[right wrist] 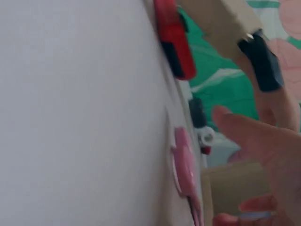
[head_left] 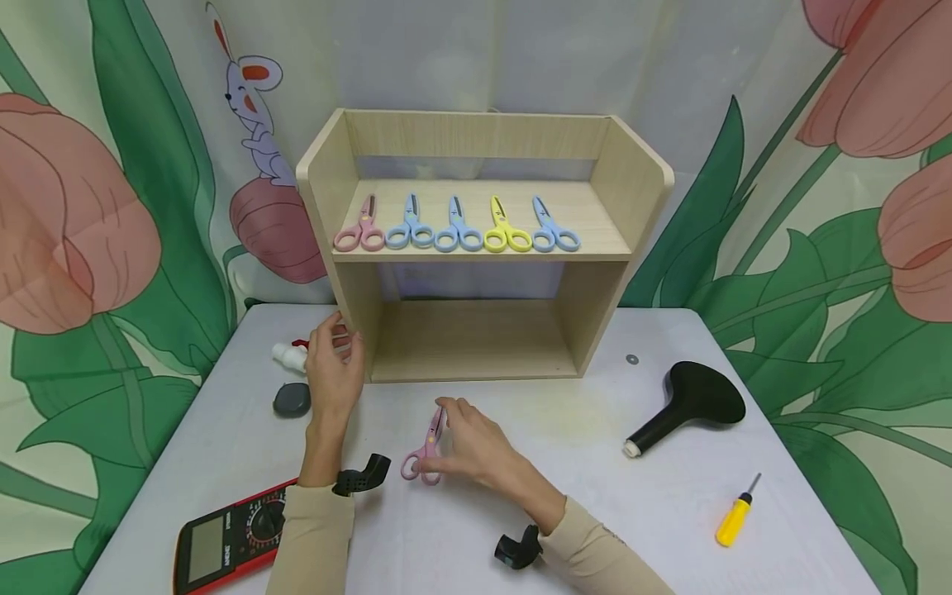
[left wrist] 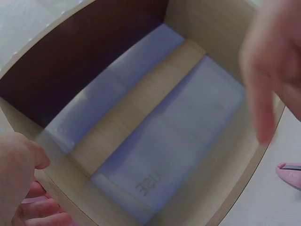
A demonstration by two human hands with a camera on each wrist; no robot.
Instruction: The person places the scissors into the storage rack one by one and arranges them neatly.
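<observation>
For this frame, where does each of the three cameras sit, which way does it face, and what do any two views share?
Head: above, facing forward and down at the white table, wooden two-tier shelf, both forearms, left hand and right hand.
Left wrist: looks into the shelf; blurred fingers show.
Right wrist: low along the table; fingers show.
Shared: all three show the pink plastic scissors on the table.

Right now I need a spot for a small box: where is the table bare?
Bare patches: between the wooden shelf front and the black seat, and the near middle between the right hand and yellow screwdriver. Crowded at the left, around the left hand and multimeter.
</observation>
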